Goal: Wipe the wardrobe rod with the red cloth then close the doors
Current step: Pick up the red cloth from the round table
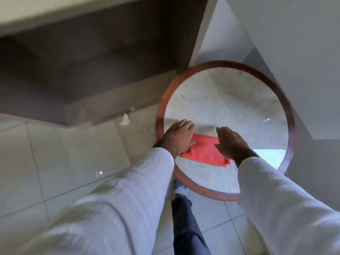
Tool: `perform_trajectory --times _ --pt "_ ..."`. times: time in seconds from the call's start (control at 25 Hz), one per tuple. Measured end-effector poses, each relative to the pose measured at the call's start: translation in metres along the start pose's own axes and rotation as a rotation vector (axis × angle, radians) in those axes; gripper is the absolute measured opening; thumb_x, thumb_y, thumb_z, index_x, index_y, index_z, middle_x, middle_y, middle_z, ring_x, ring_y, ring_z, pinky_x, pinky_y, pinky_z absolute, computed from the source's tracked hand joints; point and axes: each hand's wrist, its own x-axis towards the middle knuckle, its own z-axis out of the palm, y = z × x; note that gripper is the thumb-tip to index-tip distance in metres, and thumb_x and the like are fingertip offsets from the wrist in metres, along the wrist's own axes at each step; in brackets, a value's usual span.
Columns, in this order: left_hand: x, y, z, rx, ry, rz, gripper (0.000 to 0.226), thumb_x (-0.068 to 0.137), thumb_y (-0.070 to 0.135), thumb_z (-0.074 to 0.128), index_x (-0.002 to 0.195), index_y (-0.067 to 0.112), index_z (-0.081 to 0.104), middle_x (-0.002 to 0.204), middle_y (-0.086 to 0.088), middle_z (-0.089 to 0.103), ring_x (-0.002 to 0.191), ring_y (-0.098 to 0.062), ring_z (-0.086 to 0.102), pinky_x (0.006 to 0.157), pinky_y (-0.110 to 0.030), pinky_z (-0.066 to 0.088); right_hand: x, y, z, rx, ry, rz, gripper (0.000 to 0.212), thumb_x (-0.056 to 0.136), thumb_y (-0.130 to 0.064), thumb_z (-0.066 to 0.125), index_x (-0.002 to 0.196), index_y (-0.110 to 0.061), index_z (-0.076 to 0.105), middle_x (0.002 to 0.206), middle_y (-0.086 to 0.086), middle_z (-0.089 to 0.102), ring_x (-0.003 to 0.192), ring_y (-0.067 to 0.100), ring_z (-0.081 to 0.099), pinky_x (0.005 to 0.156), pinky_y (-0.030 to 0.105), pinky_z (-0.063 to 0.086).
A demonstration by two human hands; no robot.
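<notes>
The red cloth (206, 150) lies flat on a round table with a pale marbled top and a red-brown wooden rim (160, 115). My left hand (177, 138) hovers over the cloth's left end, fingers stretched out, and may touch its edge. Over the cloth's right end my right hand (232, 141) is spread flat, palm down. Neither hand grips the cloth. The open wardrobe (82, 61) shows as a dark brown recess at the upper left; its rod and doors are not visible. The frame is blurred.
Glossy pale floor tiles (55, 153) cover the left and bottom. A crumpled white scrap (125, 119) lies on the floor near the wardrobe base. A white wall (294, 52) rises behind the table. My leg and shoe (181, 190) stand beside the table.
</notes>
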Motion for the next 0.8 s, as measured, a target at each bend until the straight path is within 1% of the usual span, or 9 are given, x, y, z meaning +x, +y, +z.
perform_trajectory --times 0.08,0.16,0.28,0.4,0.48,0.52,0.6,0.72,0.8 --pt "0.013 0.007 0.016 0.006 -0.022 -0.031 0.046 0.101 0.036 0.062 0.137 0.008 0.053 0.142 -0.011 0.056 0.138 -0.031 0.049 0.114 -0.043 0.045 0.007 0.003 0.019 -0.03 0.025 0.049 0.052 0.099 -0.024 0.065 0.147 -0.013 0.049 0.146 0.012 0.055 0.142 0.032 0.049 0.126 0.047 0.033" --pt "0.014 0.009 0.028 -0.013 -0.045 -0.076 0.032 0.101 0.026 0.062 0.127 0.009 0.061 0.132 -0.011 0.06 0.128 -0.032 0.055 0.104 -0.043 0.052 0.006 0.003 0.035 -0.008 0.059 0.115 0.037 0.101 -0.016 0.058 0.137 -0.017 0.059 0.133 0.012 0.061 0.132 0.035 0.055 0.124 0.053 0.032" --pt "0.008 0.005 0.023 -0.28 -0.125 -0.206 0.024 0.093 0.019 0.069 0.113 0.006 0.072 0.123 -0.014 0.067 0.116 -0.034 0.064 0.095 -0.038 0.058 0.001 -0.005 0.031 0.05 0.087 0.121 0.025 0.103 -0.022 0.053 0.122 -0.012 0.067 0.119 0.016 0.064 0.116 0.039 0.062 0.106 0.047 0.046" --pt "-0.007 -0.011 -0.005 -0.589 -0.157 -0.341 0.015 0.083 0.014 0.073 0.098 0.013 0.071 0.106 -0.007 0.072 0.1 -0.027 0.068 0.084 -0.031 0.055 -0.005 -0.025 -0.003 0.184 0.0 0.139 0.006 0.099 -0.021 0.051 0.101 -0.016 0.051 0.11 0.018 0.069 0.1 0.04 0.068 0.078 0.041 0.051" --pt "-0.024 -0.025 -0.044 -0.676 -0.087 -0.378 0.013 0.082 0.012 0.071 0.091 0.018 0.064 0.092 0.0 0.065 0.089 -0.023 0.063 0.074 -0.028 0.049 -0.013 -0.045 -0.041 0.227 0.01 0.126 0.008 0.097 -0.02 0.049 0.097 -0.017 0.042 0.102 0.017 0.071 0.086 0.037 0.066 0.071 0.039 0.051" --pt "-0.036 -0.036 -0.068 -0.688 -0.038 -0.383 0.013 0.083 0.011 0.07 0.091 0.018 0.063 0.091 0.0 0.064 0.089 -0.023 0.063 0.073 -0.027 0.048 -0.017 -0.058 -0.065 0.249 0.042 0.109 0.006 0.097 -0.02 0.049 0.1 -0.016 0.045 0.101 0.017 0.071 0.086 0.036 0.066 0.073 0.04 0.054" --pt "-0.063 -0.058 -0.125 -0.658 0.058 -0.363 0.012 0.087 0.011 0.07 0.092 0.019 0.062 0.096 -0.004 0.066 0.096 -0.028 0.068 0.075 -0.027 0.046 -0.03 -0.088 -0.12 0.283 0.108 0.053 0.013 0.1 -0.019 0.05 0.11 -0.013 0.055 0.11 0.019 0.071 0.098 0.04 0.069 0.083 0.044 0.059" --pt "-0.104 -0.089 -0.219 -0.54 0.251 -0.323 0.008 0.088 0.014 0.072 0.094 0.017 0.068 0.103 -0.008 0.073 0.103 -0.029 0.069 0.079 -0.025 0.041 -0.051 -0.123 -0.206 0.325 0.235 -0.059 0.025 0.104 -0.019 0.055 0.126 -0.008 0.063 0.126 0.019 0.071 0.115 0.039 0.069 0.101 0.046 0.057" --pt "-0.141 -0.109 -0.29 -0.522 0.383 -0.319 0.013 0.086 0.011 0.073 0.099 0.013 0.072 0.104 -0.008 0.074 0.101 -0.027 0.067 0.078 -0.023 0.037 -0.071 -0.153 -0.274 0.34 0.35 -0.124 0.026 0.102 -0.019 0.057 0.125 -0.008 0.064 0.126 0.02 0.071 0.117 0.041 0.067 0.101 0.046 0.055"
